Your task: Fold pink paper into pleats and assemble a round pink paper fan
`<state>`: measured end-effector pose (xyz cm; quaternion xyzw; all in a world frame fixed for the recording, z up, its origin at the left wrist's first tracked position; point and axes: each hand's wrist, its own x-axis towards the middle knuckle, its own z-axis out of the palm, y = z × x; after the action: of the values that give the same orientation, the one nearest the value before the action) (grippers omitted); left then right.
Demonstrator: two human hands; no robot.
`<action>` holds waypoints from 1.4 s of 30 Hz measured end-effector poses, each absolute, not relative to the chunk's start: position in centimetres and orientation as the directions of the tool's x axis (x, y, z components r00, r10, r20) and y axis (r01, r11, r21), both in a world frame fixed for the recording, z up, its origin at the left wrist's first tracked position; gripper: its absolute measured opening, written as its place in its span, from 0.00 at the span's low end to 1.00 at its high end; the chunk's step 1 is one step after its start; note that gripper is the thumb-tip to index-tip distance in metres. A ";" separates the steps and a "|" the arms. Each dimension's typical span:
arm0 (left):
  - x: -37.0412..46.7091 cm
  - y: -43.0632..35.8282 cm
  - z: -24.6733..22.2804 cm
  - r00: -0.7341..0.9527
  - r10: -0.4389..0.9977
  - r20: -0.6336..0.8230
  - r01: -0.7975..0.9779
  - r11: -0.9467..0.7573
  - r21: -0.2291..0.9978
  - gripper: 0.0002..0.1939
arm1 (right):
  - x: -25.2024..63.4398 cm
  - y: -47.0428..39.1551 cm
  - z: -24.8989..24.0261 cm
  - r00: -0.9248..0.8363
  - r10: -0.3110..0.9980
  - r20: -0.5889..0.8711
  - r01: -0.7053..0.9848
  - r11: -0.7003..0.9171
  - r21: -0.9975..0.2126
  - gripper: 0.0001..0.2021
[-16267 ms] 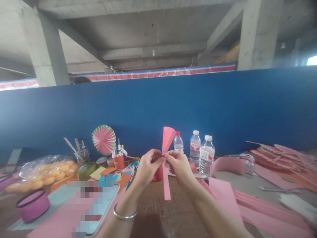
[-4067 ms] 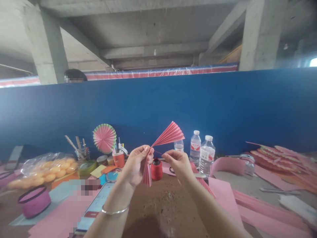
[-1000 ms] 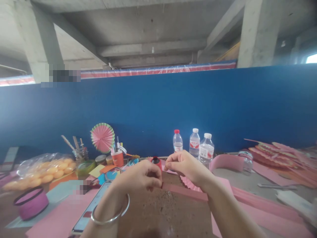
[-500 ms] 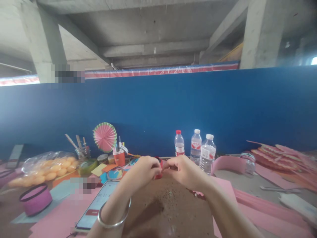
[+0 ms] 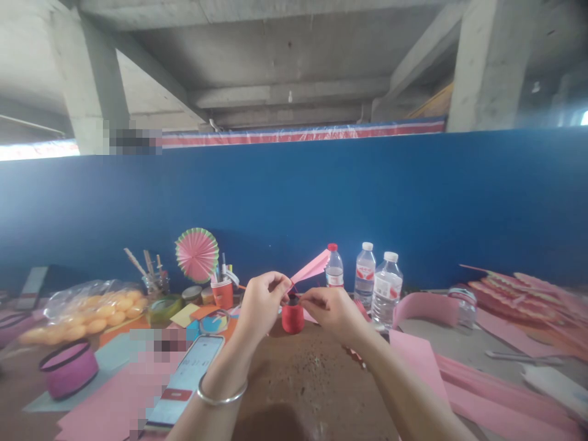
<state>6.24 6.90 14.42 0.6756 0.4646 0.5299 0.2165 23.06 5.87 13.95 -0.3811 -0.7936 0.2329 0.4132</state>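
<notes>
We judge the step in hand to be binding a strip of pleated pink paper (image 5: 311, 267) with thread (image 5: 294, 285). Our left hand (image 5: 263, 304) is closed, thumb against fingers, on the strip's narrow end, and the paper slants up to the right above the red spool (image 5: 293, 320). Our right hand (image 5: 334, 310) makes a tight pinch on the thread, faint between the hands. The next move, we think, calls for steady tension without crushing the folds. Around us the brown tabletop (image 5: 294, 383) is speckled with crumbs, with a phone (image 5: 198, 361) at left, water bottles (image 5: 366, 275) behind and pink sheets (image 5: 416, 361) at right. A blue partition (image 5: 275, 196) stands beyond, under a bare concrete ceiling (image 5: 294, 52).
</notes>
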 end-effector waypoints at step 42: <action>7.9 7.5 13.5 0.162 0.924 0.346 -0.221 -0.307 0.925 0.11 | 23.2 10.4 9.9 -0.520 0.800 0.298 -0.383 0.094 -0.919 0.09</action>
<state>7.94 7.53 13.46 0.5733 0.3064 0.5700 0.5025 23.25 10.36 9.88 -0.1793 -0.5823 0.6487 0.4560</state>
